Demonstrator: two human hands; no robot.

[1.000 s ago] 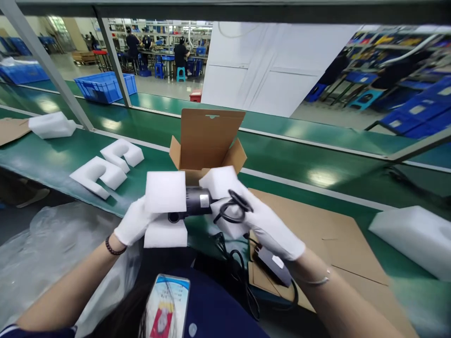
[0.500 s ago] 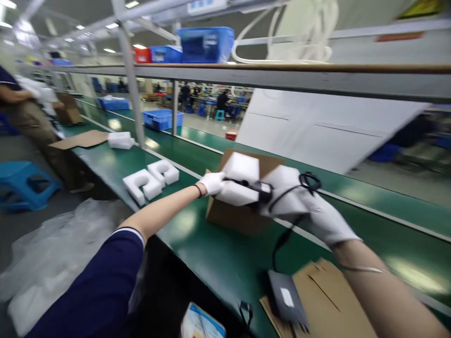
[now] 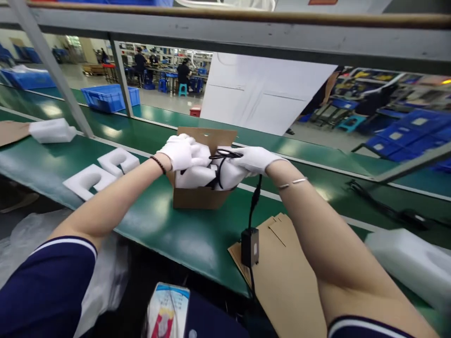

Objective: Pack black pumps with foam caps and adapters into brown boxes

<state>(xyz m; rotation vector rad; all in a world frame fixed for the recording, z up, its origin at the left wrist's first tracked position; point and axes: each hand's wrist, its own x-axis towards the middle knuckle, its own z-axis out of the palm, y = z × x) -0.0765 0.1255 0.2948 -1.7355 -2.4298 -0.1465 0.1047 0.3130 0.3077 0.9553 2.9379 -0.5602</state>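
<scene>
Half a second ago the foam-capped bundle was held in the air over the carton; now both gloved hands have brought it down into the open cardboard box (image 3: 199,197) at the middle of the frame, and the view has dropped back toward the belt.

The left hand (image 3: 180,151) is closed over the top of the left foam block (image 3: 192,176), pressing it into the box mouth. The right hand (image 3: 254,158) grips the right foam block (image 3: 230,176) and, with it, the coiled black cable (image 3: 221,157) looped across the top. The dark device between the blocks is mostly hidden by gloves and foam, so I cannot tell how deep it sits.

From the coil a cord runs down out of the box to a black power adapter (image 3: 250,246), which hangs or rests at the near edge of the belt, just above a flat cardboard sheet (image 3: 282,277) at lower centre.

To my eye, seating it well means pushing both blocks down evenly so neither tilts against the box walls, and keeping the coil clear of the foam edges so it does not get pinched. The trailing adapter looks like the risk: its weight could drag the cord against the box rim.

Two spare foam pieces (image 3: 102,171) lie left on the green belt (image 3: 183,234), and another white block (image 3: 408,263) sits at lower right.
</scene>
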